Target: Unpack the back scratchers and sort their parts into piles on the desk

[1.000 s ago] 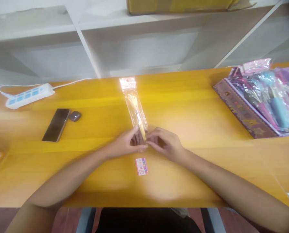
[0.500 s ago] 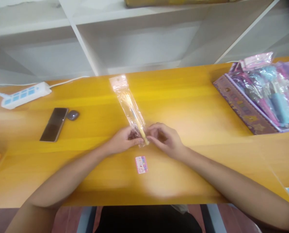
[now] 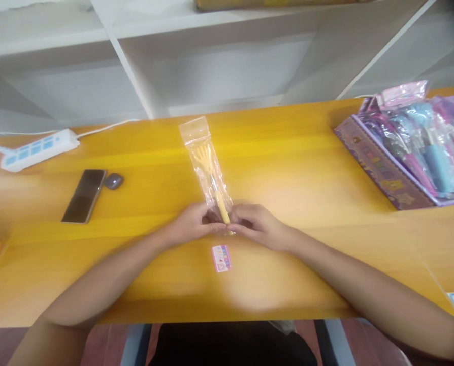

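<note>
A yellow back scratcher [image 3: 221,203] with a fingered head and a short metal shaft lies inside a clear plastic bag [image 3: 195,133]. Its head points away from me, and the handle end is close to me. My left hand [image 3: 195,221] pinches the near end of the bag from the left, thumb on top. From the right, my right hand [image 3: 258,225] grips the same end, its thumb almost meeting the other one by the handle tip. The fingers beneath are partly hidden. Just below the hands, a small pink and white card [image 3: 221,258] rests on the table.
An open purple box [image 3: 379,165] of bagged pink and blue items stands at the right. To the left are a phone [image 3: 84,196], a small dark rounded case [image 3: 114,181] and a white power strip [image 3: 40,150] with cables. White shelving [image 3: 227,76] rises behind the wooden table [image 3: 295,168].
The bagged back scratcher has turned slightly more upright and shifted a little right. The bag's far flap now looks clear instead of pinkish. My right hand's fingers have closed in on the bag's near end.
</note>
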The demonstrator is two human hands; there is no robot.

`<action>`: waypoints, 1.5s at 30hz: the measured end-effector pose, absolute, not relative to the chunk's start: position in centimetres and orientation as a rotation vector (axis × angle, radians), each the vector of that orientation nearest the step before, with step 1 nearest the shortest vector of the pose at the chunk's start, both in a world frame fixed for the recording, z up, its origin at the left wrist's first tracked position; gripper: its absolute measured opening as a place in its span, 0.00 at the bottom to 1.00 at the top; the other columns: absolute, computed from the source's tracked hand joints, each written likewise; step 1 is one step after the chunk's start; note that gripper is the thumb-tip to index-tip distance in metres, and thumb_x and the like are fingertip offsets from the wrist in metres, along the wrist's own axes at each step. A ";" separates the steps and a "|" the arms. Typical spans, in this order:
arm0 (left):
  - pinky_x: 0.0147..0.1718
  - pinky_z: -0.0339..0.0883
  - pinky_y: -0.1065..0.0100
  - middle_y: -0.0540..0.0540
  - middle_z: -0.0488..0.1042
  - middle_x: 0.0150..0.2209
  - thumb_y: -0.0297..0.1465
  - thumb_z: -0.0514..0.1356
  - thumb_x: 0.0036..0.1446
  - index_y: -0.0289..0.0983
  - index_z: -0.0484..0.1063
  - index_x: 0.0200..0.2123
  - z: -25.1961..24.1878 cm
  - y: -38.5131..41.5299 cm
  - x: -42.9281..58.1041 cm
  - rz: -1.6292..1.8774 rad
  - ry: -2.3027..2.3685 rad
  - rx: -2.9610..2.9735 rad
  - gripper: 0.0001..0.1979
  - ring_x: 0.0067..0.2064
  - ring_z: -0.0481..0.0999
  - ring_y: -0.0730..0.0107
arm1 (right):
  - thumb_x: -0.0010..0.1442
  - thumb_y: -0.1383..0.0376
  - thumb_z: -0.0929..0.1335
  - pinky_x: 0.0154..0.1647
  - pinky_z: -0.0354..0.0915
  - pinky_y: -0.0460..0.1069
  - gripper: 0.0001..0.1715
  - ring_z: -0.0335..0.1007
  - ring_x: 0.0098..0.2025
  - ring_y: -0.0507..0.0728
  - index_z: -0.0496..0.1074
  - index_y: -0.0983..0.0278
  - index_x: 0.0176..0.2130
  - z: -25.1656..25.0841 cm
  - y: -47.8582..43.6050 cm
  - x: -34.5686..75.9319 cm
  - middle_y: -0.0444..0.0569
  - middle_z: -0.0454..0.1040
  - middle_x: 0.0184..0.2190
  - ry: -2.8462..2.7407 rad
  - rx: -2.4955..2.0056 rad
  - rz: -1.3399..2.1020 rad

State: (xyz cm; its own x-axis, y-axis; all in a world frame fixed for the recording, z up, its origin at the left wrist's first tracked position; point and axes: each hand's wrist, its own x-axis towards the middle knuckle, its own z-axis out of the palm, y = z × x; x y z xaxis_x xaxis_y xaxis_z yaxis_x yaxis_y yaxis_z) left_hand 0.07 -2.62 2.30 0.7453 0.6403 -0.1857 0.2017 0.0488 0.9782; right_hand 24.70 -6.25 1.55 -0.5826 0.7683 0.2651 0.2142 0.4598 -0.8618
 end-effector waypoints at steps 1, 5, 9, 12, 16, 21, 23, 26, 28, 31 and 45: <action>0.44 0.74 0.63 0.43 0.83 0.41 0.44 0.72 0.64 0.35 0.78 0.46 2.3 -2.6 0.1 0.381 0.721 1.521 0.18 0.42 0.82 0.62 | 0.78 0.52 0.66 0.36 0.62 0.48 0.25 0.64 0.31 0.52 0.65 0.62 0.31 1.5 -6.2 24.7 0.43 0.68 0.28 -2.062 -0.813 1.090; 0.46 0.74 0.64 0.44 0.84 0.44 0.39 0.72 0.64 0.36 0.79 0.48 2.1 -2.7 0.0 0.388 0.724 1.522 0.15 0.44 0.83 0.63 | 0.78 0.55 0.67 0.40 0.62 0.49 0.24 0.65 0.30 0.52 0.68 0.63 0.31 1.2 -6.1 24.8 0.42 0.69 0.27 -2.126 -0.771 1.076; 0.44 0.73 0.65 0.45 0.84 0.42 0.39 0.71 0.65 0.37 0.80 0.46 1.8 -2.6 -0.1 0.342 0.746 1.570 0.13 0.43 0.82 0.63 | 0.79 0.58 0.67 0.45 0.63 0.50 0.20 0.68 0.30 0.51 0.72 0.63 0.34 1.0 -6.0 25.0 0.41 0.72 0.27 -2.172 -0.717 1.056; 0.42 0.73 0.66 0.45 0.83 0.40 0.37 0.71 0.64 0.37 0.80 0.45 1.8 -2.6 -0.2 0.342 0.766 1.572 0.11 0.41 0.82 0.64 | 0.80 0.60 0.65 0.47 0.62 0.50 0.20 0.70 0.31 0.51 0.74 0.62 0.35 1.1 -6.0 25.0 0.41 0.73 0.28 -2.180 -0.722 1.052; 0.44 0.73 0.65 0.46 0.83 0.41 0.35 0.71 0.64 0.37 0.79 0.46 1.8 -2.4 -0.2 0.361 0.727 1.516 0.11 0.42 0.82 0.64 | 0.82 0.60 0.62 0.47 0.62 0.51 0.22 0.68 0.31 0.51 0.72 0.63 0.35 1.4 -6.2 25.1 0.42 0.71 0.28 -2.194 -0.737 1.078; 0.41 0.73 0.66 0.46 0.82 0.39 0.37 0.71 0.64 0.36 0.79 0.48 1.5 -2.2 -0.4 0.333 0.706 1.444 0.13 0.39 0.81 0.66 | 0.83 0.60 0.59 0.49 0.61 0.52 0.24 0.65 0.33 0.53 0.68 0.63 0.34 1.6 -6.3 25.1 0.44 0.70 0.30 -2.194 -0.726 1.096; 0.42 0.73 0.65 0.45 0.82 0.40 0.37 0.71 0.65 0.36 0.79 0.49 1.4 -2.2 -0.4 0.341 0.693 1.430 0.14 0.40 0.81 0.65 | 0.83 0.60 0.58 0.48 0.61 0.52 0.24 0.65 0.34 0.54 0.66 0.63 0.34 1.6 -6.3 25.0 0.44 0.69 0.30 -2.196 -0.737 1.081; 0.46 0.74 0.63 0.43 0.82 0.44 0.38 0.70 0.66 0.37 0.79 0.50 1.4 -2.1 -0.4 0.370 0.676 1.486 0.14 0.44 0.81 0.62 | 0.83 0.59 0.58 0.46 0.61 0.52 0.24 0.65 0.36 0.55 0.65 0.62 0.34 1.5 -6.2 24.9 0.45 0.68 0.30 -2.214 -0.747 1.052; 0.49 0.74 0.62 0.42 0.82 0.46 0.38 0.69 0.67 0.37 0.80 0.51 1.4 -2.1 -0.4 0.410 0.657 1.554 0.14 0.46 0.81 0.61 | 0.82 0.58 0.58 0.46 0.61 0.52 0.24 0.64 0.36 0.55 0.66 0.62 0.34 1.4 -6.3 24.8 0.46 0.68 0.30 -2.230 -0.757 1.030; 0.48 0.74 0.62 0.41 0.82 0.46 0.40 0.70 0.66 0.36 0.81 0.48 1.1 -1.8 -0.4 0.500 0.640 1.536 0.15 0.46 0.81 0.61 | 0.82 0.57 0.58 0.47 0.61 0.52 0.23 0.65 0.36 0.56 0.68 0.62 0.36 1.4 -6.6 24.7 0.46 0.70 0.31 -2.249 -0.806 1.004; 0.28 0.66 0.72 0.53 0.74 0.31 0.35 0.76 0.49 0.37 0.75 0.40 0.6 -0.7 0.3 1.032 0.907 0.929 0.19 0.28 0.71 0.75 | 0.65 0.51 0.79 0.63 0.61 0.59 0.29 0.69 0.60 0.64 0.75 0.61 0.59 2.4 -8.7 24.1 0.56 0.71 0.55 -2.527 -0.796 0.985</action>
State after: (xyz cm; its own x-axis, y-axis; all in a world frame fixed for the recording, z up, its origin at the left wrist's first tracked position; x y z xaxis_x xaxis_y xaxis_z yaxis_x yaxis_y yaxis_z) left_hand 0.26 -0.71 0.62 0.2534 0.9531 -0.1654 -0.2867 0.2372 0.9282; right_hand 24.13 -8.66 2.35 -0.7961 0.5991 0.0856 0.3832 0.6084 -0.6950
